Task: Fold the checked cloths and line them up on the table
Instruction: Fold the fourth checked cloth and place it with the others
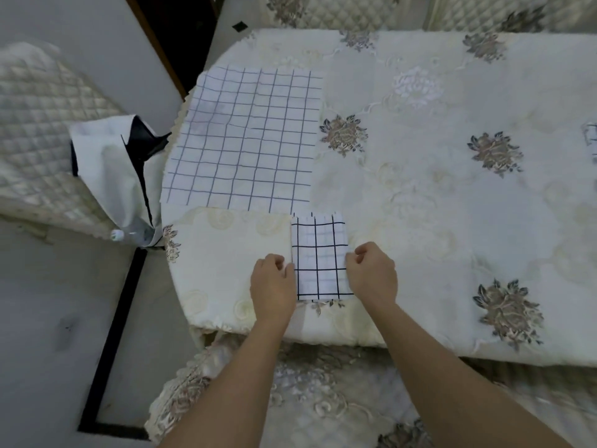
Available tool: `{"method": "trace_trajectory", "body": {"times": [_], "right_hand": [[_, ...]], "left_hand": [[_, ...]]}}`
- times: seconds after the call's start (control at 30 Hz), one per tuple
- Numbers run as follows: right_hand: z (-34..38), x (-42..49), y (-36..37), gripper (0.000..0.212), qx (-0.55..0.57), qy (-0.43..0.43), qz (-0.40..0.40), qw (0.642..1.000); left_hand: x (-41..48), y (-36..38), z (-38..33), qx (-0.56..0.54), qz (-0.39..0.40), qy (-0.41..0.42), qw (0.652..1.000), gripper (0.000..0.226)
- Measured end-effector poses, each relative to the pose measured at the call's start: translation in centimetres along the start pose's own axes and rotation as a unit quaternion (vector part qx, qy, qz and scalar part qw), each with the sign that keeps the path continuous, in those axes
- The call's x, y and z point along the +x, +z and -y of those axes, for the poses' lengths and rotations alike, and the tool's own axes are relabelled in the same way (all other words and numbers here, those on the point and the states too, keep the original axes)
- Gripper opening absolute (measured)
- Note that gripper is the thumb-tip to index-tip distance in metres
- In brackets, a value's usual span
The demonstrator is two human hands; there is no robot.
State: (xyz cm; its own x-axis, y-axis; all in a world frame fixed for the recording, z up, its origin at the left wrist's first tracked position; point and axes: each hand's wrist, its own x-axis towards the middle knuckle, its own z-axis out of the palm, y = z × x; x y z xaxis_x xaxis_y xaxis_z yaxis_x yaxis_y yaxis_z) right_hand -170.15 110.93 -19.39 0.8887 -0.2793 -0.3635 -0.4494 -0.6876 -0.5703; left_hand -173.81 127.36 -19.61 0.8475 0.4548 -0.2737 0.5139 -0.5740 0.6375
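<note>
A quilted chair [42, 124] stands at the far left, with a white and black bag [109, 176] leaning on it and a bottle [129, 235] poking out below. The bag lies just beside the rounded left edge of the worktop [436, 221].

A flat cloth [245, 140] lies unfolded at 10 o'clock on the worktop. Its left side reaches the worktop's curved rim, and its near edge runs almost straight from 9 to 3.

The folded cloth [319, 257] lies at 6 o'clock, near the front edge. Its far left corner touches the flat cloth's near right corner. It is a narrow rectangle with its long axis running from 12 to 6, tipped slightly toward 1, and its short end points at the person.

The left hand [273, 282] has its fingers [281, 261] curled and pinches the folded cloth's left edge. The right hand [371, 273] does the same on the right edge.

From 1 to 4 o'clock the worktop is open. At 3 o'clock a sliver of a third cloth [591, 142] shows at the picture's edge.
</note>
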Motion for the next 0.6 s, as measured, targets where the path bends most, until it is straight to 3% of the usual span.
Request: {"method": "trace_trajectory", "body": {"times": [0.3,0.6], "right_hand": [[1.1,0.2,0.3,0.019,0.036,0.075,0.020,0.996],[1.0,0.8,-0.2,0.015,0.063,0.094,0.066,0.991]], "left_hand": [[-0.5,1.4,-2.4,-0.001,-0.021,-0.081,0.997,0.021],[-0.3,2.0,-2.8,0.055,0.038,-0.083,0.994,0.024]]}}
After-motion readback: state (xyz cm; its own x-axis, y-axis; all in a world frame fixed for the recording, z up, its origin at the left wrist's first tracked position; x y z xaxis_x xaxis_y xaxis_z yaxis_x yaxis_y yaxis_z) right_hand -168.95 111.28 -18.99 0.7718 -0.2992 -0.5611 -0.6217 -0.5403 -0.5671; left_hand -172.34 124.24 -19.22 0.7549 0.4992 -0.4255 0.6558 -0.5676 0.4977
